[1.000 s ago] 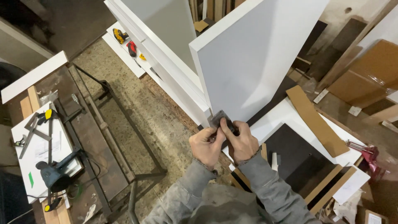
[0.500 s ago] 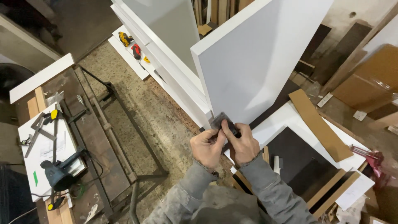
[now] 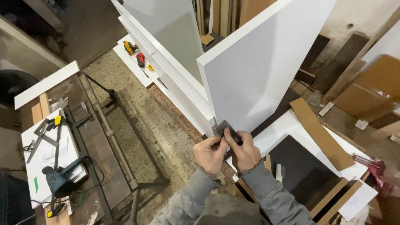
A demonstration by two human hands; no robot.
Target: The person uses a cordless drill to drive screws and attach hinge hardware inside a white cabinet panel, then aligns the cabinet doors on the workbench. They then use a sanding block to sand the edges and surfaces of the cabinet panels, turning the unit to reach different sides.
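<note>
White laminated board (image 3: 254,71) stands on edge; left hand (image 3: 210,154) and right hand (image 3: 245,151) together pinch a small grey sanding pad (image 3: 223,128) flat against its bottom corner, steadying it.

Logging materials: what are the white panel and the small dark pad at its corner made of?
Panel: likely laminated board, smooth matt white faces and edge. Pad: looks like a grey abrasive block or sheet; too small to tell. Both hands, left and right, press it to the panel's lower corner.
</note>
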